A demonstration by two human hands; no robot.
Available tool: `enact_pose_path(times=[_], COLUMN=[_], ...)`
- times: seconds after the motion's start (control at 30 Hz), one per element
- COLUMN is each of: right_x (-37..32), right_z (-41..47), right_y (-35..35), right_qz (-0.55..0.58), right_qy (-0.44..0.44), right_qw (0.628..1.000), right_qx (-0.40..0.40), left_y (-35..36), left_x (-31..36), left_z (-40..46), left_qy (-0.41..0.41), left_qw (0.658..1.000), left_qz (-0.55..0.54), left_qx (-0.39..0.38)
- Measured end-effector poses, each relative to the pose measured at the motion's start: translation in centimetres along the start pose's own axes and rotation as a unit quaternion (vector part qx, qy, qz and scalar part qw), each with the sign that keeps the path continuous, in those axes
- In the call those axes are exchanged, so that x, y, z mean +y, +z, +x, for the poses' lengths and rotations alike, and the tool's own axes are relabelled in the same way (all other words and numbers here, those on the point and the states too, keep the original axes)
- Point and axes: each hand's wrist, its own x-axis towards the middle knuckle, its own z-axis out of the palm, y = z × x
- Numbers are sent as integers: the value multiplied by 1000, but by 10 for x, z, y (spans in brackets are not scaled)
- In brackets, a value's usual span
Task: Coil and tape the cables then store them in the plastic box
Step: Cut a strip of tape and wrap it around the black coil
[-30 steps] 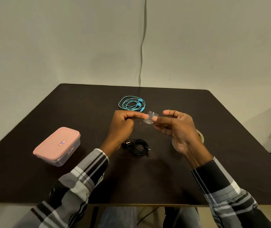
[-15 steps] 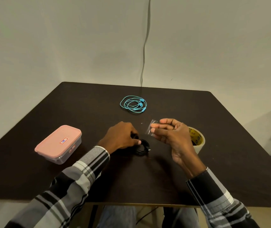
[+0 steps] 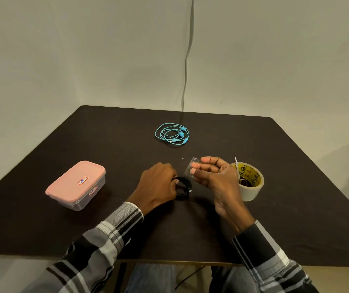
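We see a dark counter (image 3: 275,218) carrying everything within easy reach of both hands. At its left sits the plastic box (image 3: 75,185), its pink lid closed, set aside, we judge, because nothing is ready to store yet. At the right stands the roll of clear tape (image 3: 250,182), on its side with a loose end sticking up, just behind the right hand so more tape can be pulled. Toward the far middle lies the turquoise earphone cable (image 3: 172,134), loosely coiled and without tape that we can make out, well apart from the hands; it looks to be waiting its turn.

The black cable (image 3: 183,187) lies coiled on the counter near the middle, between the hands. The left hand (image 3: 158,187) rests on its left side with fingers curled over the loops, a closed grip that we think keeps the coil from springing apart. The right hand (image 3: 213,178) hovers just right of and above the coil, its grip pinching a short strip of clear tape (image 3: 191,168) between thumb and fingertips, the other fingers loosely bent. We judge the strip is held ready for wrapping round the loops.
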Motion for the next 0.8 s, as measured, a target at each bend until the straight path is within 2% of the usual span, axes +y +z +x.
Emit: enact_pose_path(times=[0.2,0.37,0.63,0.8], right_x=[-4,-16,-24,-23], right_z=[-4,-7,-5,0], right_y=[5,10,18,19], right_qz=[12,14,-27,-91], right_qy=[-39,-85,-144,-186], right_qw=[999,996,989,978], right_qx=[-15,-27,-36,-20], left_y=[-12,-36,-47,-49], left_x=[-4,3,14,18], left_z=[0,5,4,2], left_qy=[3,55,76,73], left_qw=[996,981,969,964], left_qz=[-66,-95,-108,-127], left_qx=[68,161,207,220])
